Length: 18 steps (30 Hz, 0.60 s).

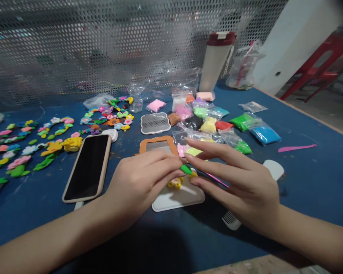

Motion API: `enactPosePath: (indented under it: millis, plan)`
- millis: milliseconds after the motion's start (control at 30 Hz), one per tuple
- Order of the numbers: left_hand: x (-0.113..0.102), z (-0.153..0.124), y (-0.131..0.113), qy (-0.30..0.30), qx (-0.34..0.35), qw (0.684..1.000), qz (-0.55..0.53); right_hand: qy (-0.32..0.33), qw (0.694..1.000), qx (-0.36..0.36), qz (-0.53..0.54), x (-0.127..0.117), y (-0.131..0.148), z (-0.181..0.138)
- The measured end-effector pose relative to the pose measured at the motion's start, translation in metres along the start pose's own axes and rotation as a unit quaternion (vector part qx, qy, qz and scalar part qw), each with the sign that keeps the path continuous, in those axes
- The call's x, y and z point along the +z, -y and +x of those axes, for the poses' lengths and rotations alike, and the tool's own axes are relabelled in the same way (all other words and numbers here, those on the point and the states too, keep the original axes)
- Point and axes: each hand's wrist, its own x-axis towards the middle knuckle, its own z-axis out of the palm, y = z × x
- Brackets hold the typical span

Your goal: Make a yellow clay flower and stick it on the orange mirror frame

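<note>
A small green piece of modelling clay (pixel 186 169) with a yellow bit (pixel 193 174) at its end is between my hands. My left hand (pixel 145 175) is closed, its fingertips pinching the green part. The thumb of my right hand (pixel 242 182) touches the yellow end, its index finger lies just above, and the other fingers are spread. Below them a yellow clay figure (pixel 175 183) lies on a white rounded plate (pixel 167 203). A thin pink stick (pixel 217 180) shows behind my right fingers; whether it is held I cannot tell.
A phone (pixel 88 167) lies left, beside many clay garlands (pixel 57 127). Behind are a brown clay-edged frame (pixel 144 145), a small mirror (pixel 155 123), clay packets (pixel 208 125) and a tumbler (pixel 217 61). To the right lie a pink tool (pixel 297 148) and a white comb (pixel 231 221).
</note>
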Motion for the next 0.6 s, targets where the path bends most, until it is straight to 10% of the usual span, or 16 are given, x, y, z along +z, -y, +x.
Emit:
enactPosePath:
  millis: [167, 400, 600]
  plan:
    - [0.0, 0.004, -0.003, 0.03, -0.071, 0.991, -0.112, 0.004, 1.0, 0.003, 0.02, -0.001, -0.001, 0.0]
    - [0.001, 0.013, -0.009, 0.122, -0.306, 0.84, -0.43, 0.042, 0.999, 0.001, 0.029, 0.0, -0.003, 0.0]
    - [0.0, 0.013, -0.004, 0.107, -0.362, 0.812, -0.445, 0.048, 0.995, 0.067, -0.048, -0.02, -0.015, 0.016]
